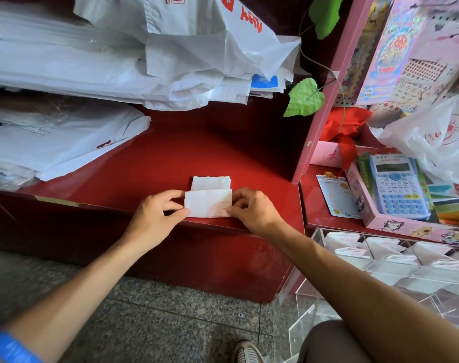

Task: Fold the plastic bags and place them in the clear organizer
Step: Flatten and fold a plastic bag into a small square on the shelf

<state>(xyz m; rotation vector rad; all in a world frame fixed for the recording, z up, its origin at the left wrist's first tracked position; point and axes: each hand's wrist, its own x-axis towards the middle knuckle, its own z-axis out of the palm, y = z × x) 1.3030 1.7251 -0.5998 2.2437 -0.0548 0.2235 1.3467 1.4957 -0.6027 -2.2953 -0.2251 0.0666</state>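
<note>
A small folded white plastic bag point(208, 203) with a faint red print lies near the front edge of the red shelf point(197, 153). My left hand point(155, 213) pinches its left edge between thumb and fingers. My right hand point(252, 208) pinches its right edge. An unfolded flap of the bag sticks out behind the fold. The clear organizer point(385, 268) stands at the lower right, and several folded white bags point(380, 247) sit in its compartments.
Piles of flat white plastic bags point(92, 61) fill the back left of the shelf. A pink rack point(325, 100) on the right holds a blue calculator point(397, 187), sticker sheets and a crumpled white bag point(432, 137). Green fake leaves point(304, 98) hang between. Grey stone floor lies below.
</note>
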